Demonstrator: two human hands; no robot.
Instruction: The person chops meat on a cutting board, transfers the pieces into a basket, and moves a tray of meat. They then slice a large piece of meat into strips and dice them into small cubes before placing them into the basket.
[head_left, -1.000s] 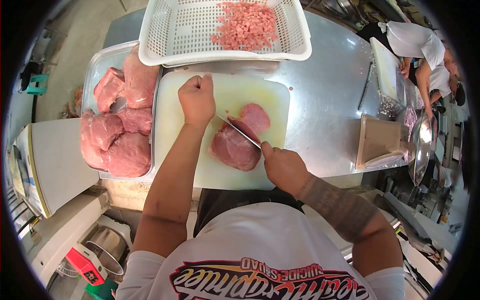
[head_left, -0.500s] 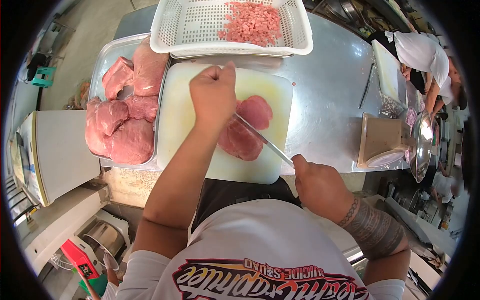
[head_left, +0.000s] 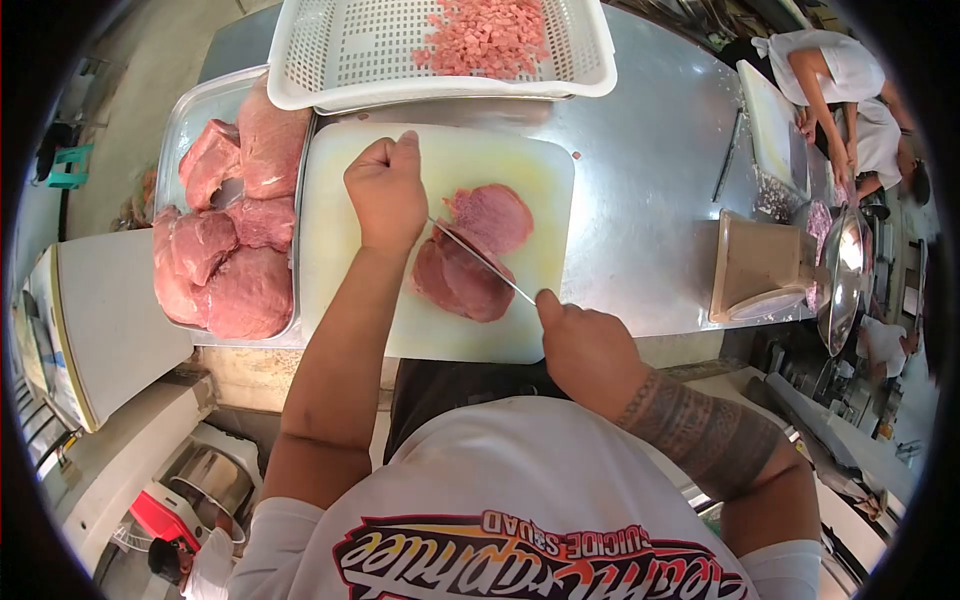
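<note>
My right hand [head_left: 590, 345] is wrapped round the handle of a knife. The long blade [head_left: 484, 262] slants up and left across a thick piece of red meat [head_left: 455, 283] on the white cutting board [head_left: 345, 325]. Just beyond the blade lies a flat, paler slice [head_left: 498, 217], its near edge next to the thick piece. Above the board, left of the meat, my left hand [head_left: 388, 190] is closed with the thumb pointing up, close to the knife tip. Whatever its curled fingers hold, if anything, is hidden.
Several large meat pieces [head_left: 245, 290] fill a metal tray [head_left: 165, 150] at the left. A white perforated basket [head_left: 440, 95] holds diced meat [head_left: 490, 38]. A brown scale [head_left: 755, 270] stands at the right, near a metal bowl [head_left: 846, 280]. Co-workers [head_left: 825, 75] are at the far right.
Both hands have moved left in view, and the blade lies further left across the meat. The flat slice shows more fully beside the thick piece. The whole view has shifted slightly.
</note>
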